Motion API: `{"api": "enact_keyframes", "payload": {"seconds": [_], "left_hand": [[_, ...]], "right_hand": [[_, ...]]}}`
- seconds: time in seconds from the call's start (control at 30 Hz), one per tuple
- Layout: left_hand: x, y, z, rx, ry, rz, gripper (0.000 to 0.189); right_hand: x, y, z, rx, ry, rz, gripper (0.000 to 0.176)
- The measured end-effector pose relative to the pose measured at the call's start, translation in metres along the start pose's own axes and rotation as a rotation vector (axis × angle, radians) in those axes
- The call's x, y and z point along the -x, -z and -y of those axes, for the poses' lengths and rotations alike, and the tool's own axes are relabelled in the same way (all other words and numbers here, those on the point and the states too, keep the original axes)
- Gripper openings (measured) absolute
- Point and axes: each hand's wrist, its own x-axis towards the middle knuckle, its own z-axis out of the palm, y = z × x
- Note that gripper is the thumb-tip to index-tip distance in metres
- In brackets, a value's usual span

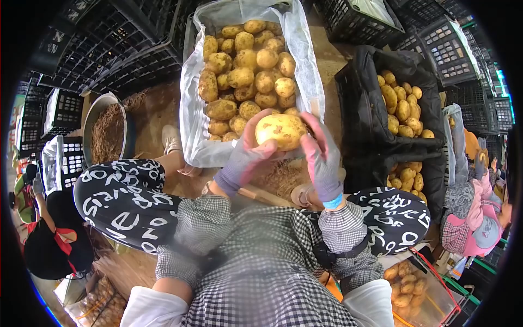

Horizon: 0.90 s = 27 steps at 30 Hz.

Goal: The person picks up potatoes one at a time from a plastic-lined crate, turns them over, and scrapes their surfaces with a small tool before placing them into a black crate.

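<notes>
A large yellow potato (280, 131) with brown patches is held up between my two gloved hands, over the near end of a crate. My left hand (248, 158), in a grey and pink glove, grips its left side with the thumb along the lower edge. On the right side, the fingers of my right hand (322, 158) close on the potato's end; the exact contact is partly hidden. Beneath and beyond lies the crate with a white liner (192, 117), filled with several soil-marked potatoes (242, 76).
Black-lined crates (365, 82) with cleaner potatoes stand at the right. A round tub (126, 131) of brown debris sits at the left, near stacked black crates (125, 49). A clear bin of potatoes (406, 286) is at lower right. Other people (474, 218) sit at both sides.
</notes>
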Motion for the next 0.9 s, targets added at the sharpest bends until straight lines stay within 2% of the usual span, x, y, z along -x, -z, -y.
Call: {"api": "enact_keyframes", "payload": {"seconds": [0.07,0.17,0.27,0.47,0.57,0.63,0.7,0.77,0.87,0.9], "left_hand": [[-0.003,-0.002,0.004,-0.027,-0.068,-0.085,0.091],[-0.005,0.008,0.008,-0.106,-0.106,-0.104,0.089],[-0.003,0.003,0.006,-0.052,-0.091,-0.1,0.089],[-0.002,0.001,0.007,0.037,-0.03,-0.086,0.088],[-0.005,0.005,0.013,-0.031,-0.086,-0.099,0.087],[-0.01,0.011,0.025,-0.119,-0.156,-0.087,0.087],[-0.01,0.012,0.026,-0.184,-0.184,-0.102,0.089],[-0.007,0.005,0.021,-0.22,-0.167,-0.14,0.091],[-0.008,0.012,0.022,-0.252,-0.162,-0.143,0.095],[-0.008,0.013,0.024,-0.265,-0.152,-0.155,0.096]], "right_hand": [[0.002,-0.005,0.03,-0.43,-0.09,-0.138,0.053],[0.004,-0.013,0.027,-0.005,0.049,-0.114,0.054],[0.008,-0.011,0.024,-0.062,-0.063,-0.026,0.057],[0.012,-0.018,0.022,-0.13,-0.085,-0.038,0.056],[0.02,-0.024,0.018,-0.118,-0.087,0.092,0.054],[0.021,-0.027,0.014,-0.107,0.005,0.014,0.047],[0.019,-0.028,0.015,-0.05,0.008,-0.012,0.046],[0.017,-0.024,0.021,0.059,-0.078,0.01,0.047],[0.02,-0.026,0.001,0.256,0.197,0.123,0.046],[0.021,-0.025,0.004,0.206,0.12,0.112,0.045]]}}
